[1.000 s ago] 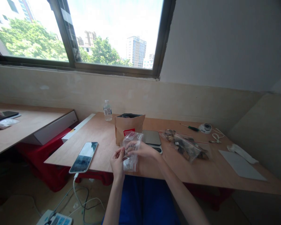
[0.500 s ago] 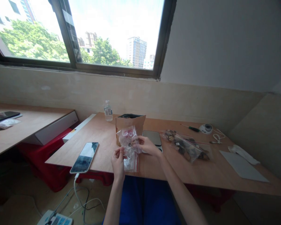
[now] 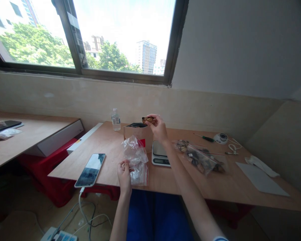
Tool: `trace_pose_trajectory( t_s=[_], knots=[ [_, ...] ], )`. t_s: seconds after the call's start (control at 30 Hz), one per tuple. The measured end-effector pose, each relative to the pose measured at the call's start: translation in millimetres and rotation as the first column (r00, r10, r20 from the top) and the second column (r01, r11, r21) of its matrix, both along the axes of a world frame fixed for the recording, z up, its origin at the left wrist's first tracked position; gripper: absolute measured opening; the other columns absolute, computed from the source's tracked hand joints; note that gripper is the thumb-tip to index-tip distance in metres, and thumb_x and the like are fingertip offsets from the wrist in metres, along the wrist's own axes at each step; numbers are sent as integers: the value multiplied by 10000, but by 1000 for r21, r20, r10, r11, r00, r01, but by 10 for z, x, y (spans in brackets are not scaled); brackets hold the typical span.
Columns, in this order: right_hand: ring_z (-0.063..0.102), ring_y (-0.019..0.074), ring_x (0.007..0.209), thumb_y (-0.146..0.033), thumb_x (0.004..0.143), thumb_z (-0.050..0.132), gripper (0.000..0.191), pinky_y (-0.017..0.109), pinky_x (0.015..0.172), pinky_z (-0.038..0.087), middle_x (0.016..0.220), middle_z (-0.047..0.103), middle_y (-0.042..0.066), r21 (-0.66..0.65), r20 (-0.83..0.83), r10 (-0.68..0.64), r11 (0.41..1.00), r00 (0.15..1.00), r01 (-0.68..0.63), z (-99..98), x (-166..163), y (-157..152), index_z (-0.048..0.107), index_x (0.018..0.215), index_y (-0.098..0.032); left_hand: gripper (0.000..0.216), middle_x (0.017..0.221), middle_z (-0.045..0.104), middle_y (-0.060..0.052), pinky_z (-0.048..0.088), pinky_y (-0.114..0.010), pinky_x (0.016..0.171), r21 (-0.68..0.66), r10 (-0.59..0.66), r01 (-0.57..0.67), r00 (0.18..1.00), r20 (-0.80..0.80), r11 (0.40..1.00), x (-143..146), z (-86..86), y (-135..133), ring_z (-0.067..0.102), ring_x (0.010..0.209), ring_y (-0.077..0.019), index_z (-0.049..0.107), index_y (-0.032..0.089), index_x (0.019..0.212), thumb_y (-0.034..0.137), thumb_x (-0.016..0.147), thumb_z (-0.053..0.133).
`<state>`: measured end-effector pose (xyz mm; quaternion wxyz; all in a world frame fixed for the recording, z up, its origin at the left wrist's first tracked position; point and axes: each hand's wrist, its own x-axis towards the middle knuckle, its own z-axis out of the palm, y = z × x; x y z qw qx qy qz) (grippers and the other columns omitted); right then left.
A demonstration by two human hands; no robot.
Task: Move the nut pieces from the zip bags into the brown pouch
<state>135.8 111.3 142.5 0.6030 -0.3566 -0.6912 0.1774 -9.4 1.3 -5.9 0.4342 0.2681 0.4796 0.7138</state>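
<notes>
The brown pieces (image 3: 148, 119) seemed the likeliest thing to go astray: your right hand (image 3: 158, 129) had them by the fingers, and their uneven shape could have let one slip out and drop onto the tabletop (image 3: 163, 180) or the scale (image 3: 161, 162). A low wrist might have caught the rim of the paper bag (image 3: 139, 132), which stood upright with its mouth agape, and tipped it. Your right forearm also crossed in front of the scale's right side, so a careless sweep could have nudged it. The clear plastic bag (image 3: 135, 150) hung slack and crumpled before the paper bag; a sharp tug from your left hand (image 3: 124, 174) might have spilled anything left inside, though the creases hid whether anything was. As for where things lay, your hands were well apart: the right was clamped on the brown pieces, up at the right end of the paper bag's mouth, while the left pinched the clear plastic bag's left edge, nearer to you and lower, close to the tabletop's front edge.
</notes>
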Motion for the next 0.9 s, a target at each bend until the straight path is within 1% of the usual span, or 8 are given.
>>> trace_pose_trajectory(
  t_s=[0.1, 0.23, 0.37, 0.5, 0.6, 0.7, 0.8, 0.9],
  knots=[
    [557, 163, 908, -258, 808, 587, 166, 286, 844, 441, 994, 566, 51, 76, 187, -26, 997, 982, 12, 38, -108, 130, 612, 958, -193, 420, 679, 602, 15, 435, -208, 515, -3, -2, 2, 1000, -15, 1000, -6, 1, 1, 609, 591, -124, 485, 171, 871, 513, 685, 641],
    [568, 157, 867, -238, 855, 526, 138, 265, 798, 435, 928, 605, 46, 45, 346, 29, 998, 938, -47, -44, -128, 188, 602, 949, -171, 416, 698, 616, 3, 439, -202, 512, -4, -1, 1, 999, -34, 1000, -34, -9, -2, 602, 591, -116, 487, 169, 872, 517, 697, 632],
    [573, 157, 847, -305, 909, 458, 221, 258, 786, 424, 923, 600, 69, 59, 485, -22, 998, 875, -8, -87, -78, 114, 618, 910, -151, 407, 733, 627, -7, 444, -205, 511, 0, -7, 7, 999, -48, 1000, -46, -12, -6, 614, 608, -123, 486, 170, 860, 515, 700, 633],
    [573, 180, 932, -303, 960, 330, 322, 285, 840, 403, 984, 609, 102, 113, 629, -76, 994, 773, 6, -98, -88, 21, 605, 993, -139, 384, 763, 633, -11, 442, -206, 518, 7, -28, 28, 998, -55, 1000, -22, -4, -8, 608, 609, -119, 469, 181, 857, 504, 718, 621],
    [582, 190, 943, -271, 976, 259, 329, 310, 848, 390, 972, 637, 100, 111, 652, -106, 993, 751, 44, -119, -121, 1, 548, 1070, -146, 372, 754, 628, 3, 437, -204, 524, 13, -38, 39, 998, -54, 999, -4, 14, -16, 602, 610, -116, 458, 192, 856, 497, 721, 622],
    [608, 193, 795, -352, 968, 309, 305, 302, 753, 409, 848, 648, 75, 46, 605, -129, 991, 785, 127, -125, -139, 26, 493, 1105, -151, 367, 717, 615, 18, 429, -200, 521, 20, -42, 43, 997, -65, 999, 7, 40, -32, 589, 601, -112, 465, 196, 855, 493, 714, 630],
    [591, 193, 731, -444, 949, 321, 369, 290, 700, 406, 791, 629, 78, 26, 621, -125, 990, 774, 139, -106, -136, 53, 561, 931, -164, 363, 726, 622, 10, 427, -201, 521, 32, -56, 58, 995, -85, 998, 11, 62, -45, 576, 594, -109, 476, 196, 849, 494, 711, 631],
    [567, 205, 857, -422, 962, 275, 423, 312, 799, 398, 885, 617, 104, 93, 630, -128, 992, 766, 89, -91, -129, -9, 603, 859, -175, 368, 717, 617, 9, 425, -205, 518, 37, -50, 54, 993, -105, 998, 7, 70, -47, 568, 587, -111, 483, 196, 841, 502, 704, 634]
  ],
)
